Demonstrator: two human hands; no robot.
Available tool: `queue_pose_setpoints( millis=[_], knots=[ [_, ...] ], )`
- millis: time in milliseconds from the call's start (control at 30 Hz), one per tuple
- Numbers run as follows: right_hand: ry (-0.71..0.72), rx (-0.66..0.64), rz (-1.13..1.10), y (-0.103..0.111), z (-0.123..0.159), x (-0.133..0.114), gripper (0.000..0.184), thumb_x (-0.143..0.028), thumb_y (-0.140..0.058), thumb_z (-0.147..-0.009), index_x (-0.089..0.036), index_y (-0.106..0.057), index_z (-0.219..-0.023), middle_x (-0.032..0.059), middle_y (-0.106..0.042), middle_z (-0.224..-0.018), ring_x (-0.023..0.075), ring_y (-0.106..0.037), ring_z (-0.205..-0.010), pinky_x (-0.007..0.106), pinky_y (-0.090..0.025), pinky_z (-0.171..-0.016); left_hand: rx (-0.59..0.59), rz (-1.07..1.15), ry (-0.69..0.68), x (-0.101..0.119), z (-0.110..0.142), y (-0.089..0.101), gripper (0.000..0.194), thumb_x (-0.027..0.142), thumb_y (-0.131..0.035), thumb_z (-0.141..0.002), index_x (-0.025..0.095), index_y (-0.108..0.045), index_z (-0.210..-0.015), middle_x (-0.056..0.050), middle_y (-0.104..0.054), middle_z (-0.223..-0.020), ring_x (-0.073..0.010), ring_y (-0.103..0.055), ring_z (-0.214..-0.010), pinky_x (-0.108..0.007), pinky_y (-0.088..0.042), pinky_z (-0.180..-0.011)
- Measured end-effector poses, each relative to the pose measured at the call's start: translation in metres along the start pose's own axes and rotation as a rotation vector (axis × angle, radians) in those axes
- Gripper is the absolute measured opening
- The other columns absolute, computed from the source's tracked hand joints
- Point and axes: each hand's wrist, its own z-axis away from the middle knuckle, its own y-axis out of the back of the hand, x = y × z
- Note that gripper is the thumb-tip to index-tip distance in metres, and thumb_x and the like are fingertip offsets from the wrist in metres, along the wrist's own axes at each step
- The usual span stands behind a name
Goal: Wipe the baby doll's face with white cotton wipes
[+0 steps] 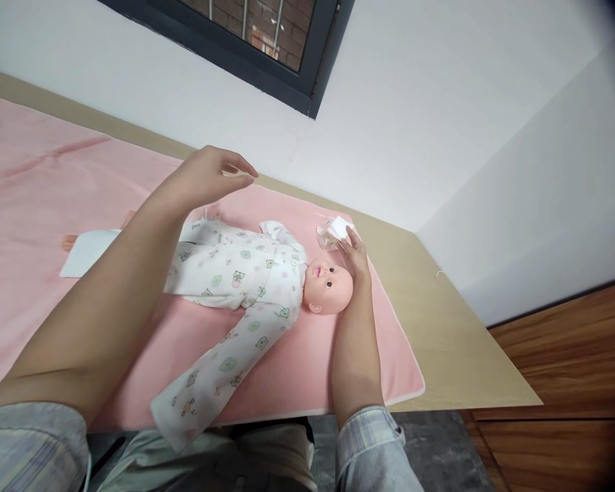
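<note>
So you've got one baby doll [329,285] face-up on a pink blanket [148,383] over the counter [441,342]. Your right hand [355,254] pinches one white wipe [339,227] by its head; your left hand [220,174] hovers empty, fingers loosely curled, near one window [307,75].

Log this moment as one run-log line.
left hand: raised, empty | right hand: fingers at white tissue | baby doll: face up on pink blanket
</note>
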Motion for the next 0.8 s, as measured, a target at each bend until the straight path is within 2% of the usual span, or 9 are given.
queue_pose_setpoints(
  millis=[133,200,333,467,533,600,667,767,800],
  knots=[
    [-0.185,-0.058,-0.163,-0.005,0.001,0.011,0.095,-0.02,-0.082,-0.067,-0.028,-0.039,-0.152,0.0064,-0.052,-0.155,0.0225,-0.065,-0.128,0.043,-0.051,-0.114,0.02,0.015,0.062,-0.005,-0.001,0.008,0.051,0.053,-0.06,-0.079,0.016,-0.077,-0.11,-0.009,-0.074,-0.112,-0.0297,-0.064,-0.115,-0.045,-0.046,-0.098],
    [-0.233,-0.063,-0.18,-0.005,0.002,0.012,0.095,-0.016,-0.081,-0.068,-0.028,-0.038,-0.152,0.006,-0.059,-0.149,0.0218,-0.066,-0.127,0.045,-0.052,-0.114,0.032,0.014,0.095,-0.005,-0.001,0.01,0.052,0.054,-0.06,-0.077,0.016,-0.077,-0.109,-0.009,-0.074,-0.112,-0.0297,-0.065,-0.112,-0.045,-0.047,-0.096],
    [-0.219,-0.042,-0.172,0.0,0.006,0.009,0.069,-0.019,-0.076,-0.075,-0.024,-0.052,-0.14,0.0053,-0.074,-0.123,0.0206,-0.068,-0.125,0.044,-0.05,-0.116,0.072,0.001,0.15,-0.013,-0.003,0.015,0.042,0.045,-0.065,-0.076,0.017,-0.076,-0.106,-0.006,-0.074,-0.113,-0.0285,-0.066,-0.107,-0.042,-0.048,-0.094],
    [-0.195,-0.015,-0.159,0.009,0.007,0.005,0.045,-0.023,-0.075,-0.077,-0.024,-0.065,-0.121,0.0047,-0.075,-0.121,0.0223,-0.069,-0.123,0.045,-0.05,-0.116,0.097,-0.039,0.223,-0.046,-0.01,0.019,0.048,0.045,-0.07,-0.079,0.015,-0.07,-0.116,-0.005,-0.07,-0.112,-0.0232,-0.064,-0.104,-0.037,-0.042,-0.084],
    [-0.188,-0.014,-0.144,0.014,0.007,0.004,0.037,-0.025,-0.074,-0.079,-0.024,-0.068,-0.115,0.0044,-0.074,-0.126,0.0221,-0.069,-0.123,0.043,-0.051,-0.116,0.117,-0.072,0.268,-0.069,-0.015,0.021,0.064,0.057,-0.072,-0.076,0.011,-0.064,-0.12,-0.005,-0.066,-0.105,-0.0238,-0.061,-0.11,-0.036,-0.034,-0.08],
    [-0.19,-0.025,-0.138,0.019,0.007,0.003,0.032,-0.027,-0.073,-0.08,-0.022,-0.07,-0.112,0.0049,-0.073,-0.127,0.0216,-0.069,-0.123,0.04,-0.051,-0.115,0.119,-0.126,0.318,-0.09,-0.018,0.022,0.084,0.073,-0.073,-0.064,0.006,-0.06,-0.113,-0.004,-0.061,-0.092,-0.0283,-0.058,-0.118,-0.034,-0.025,-0.079],
    [-0.194,-0.039,-0.135,0.022,0.009,0.003,0.03,-0.029,-0.074,-0.081,-0.021,-0.071,-0.11,0.0064,-0.075,-0.123,0.0216,-0.069,-0.123,0.039,-0.051,-0.116,0.06,-0.168,0.355,-0.107,-0.021,0.022,0.098,0.086,-0.07,-0.05,0.004,-0.056,-0.102,-0.001,-0.055,-0.08,-0.034,-0.055,-0.124,-0.034,-0.018,-0.078],
    [-0.184,-0.058,-0.113,0.023,0.013,0.002,0.032,-0.034,-0.075,-0.082,-0.019,-0.071,-0.11,0.0092,-0.076,-0.119,0.0224,-0.069,-0.123,0.04,-0.05,-0.117,-0.055,-0.221,0.419,-0.125,-0.025,0.018,0.11,0.103,-0.054,-0.039,0.004,-0.052,-0.087,0.003,-0.045,-0.066,-0.0404,-0.048,-0.131,-0.037,-0.008,-0.073],
    [-0.183,-0.061,-0.1,0.023,0.014,0.002,0.033,-0.035,-0.075,-0.081,-0.019,-0.071,-0.11,0.0099,-0.077,-0.118,0.0228,-0.069,-0.123,0.04,-0.05,-0.117,-0.082,-0.246,0.445,-0.13,-0.026,0.016,0.111,0.107,-0.046,-0.045,0.003,-0.051,-0.084,0.004,-0.039,-0.063,-0.0411,-0.046,-0.133,-0.039,-0.006,-0.072]
  ],
)
